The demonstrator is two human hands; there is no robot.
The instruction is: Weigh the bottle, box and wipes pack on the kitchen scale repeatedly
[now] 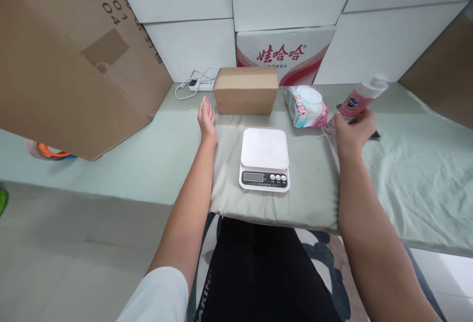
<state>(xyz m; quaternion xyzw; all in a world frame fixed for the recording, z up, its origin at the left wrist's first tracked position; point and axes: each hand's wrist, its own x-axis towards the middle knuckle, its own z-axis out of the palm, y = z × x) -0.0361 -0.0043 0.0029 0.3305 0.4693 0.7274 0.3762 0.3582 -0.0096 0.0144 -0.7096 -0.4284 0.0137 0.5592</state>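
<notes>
A white kitchen scale (pixel 264 158) with a blank display sits on a folded pale green cloth (pixel 310 189) in front of me. My left hand (pixel 207 119) rests flat on the cloth's left edge, fingers together, just left of a small brown cardboard box (pixel 246 90). My right hand (pixel 354 129) grips a pink bottle with a white cap (pixel 360 97), tilted to the right above the cloth's far right corner. A pack of wet wipes (pixel 306 106) lies between the box and the bottle.
A big cardboard box (pixel 66 55) leans at the left. A white carton with red print (pixel 284 55) stands against the white wall behind the small box. A power strip with cable (pixel 201 84) lies at the back left. A dark object (pixel 374 136) peeks from under my right hand.
</notes>
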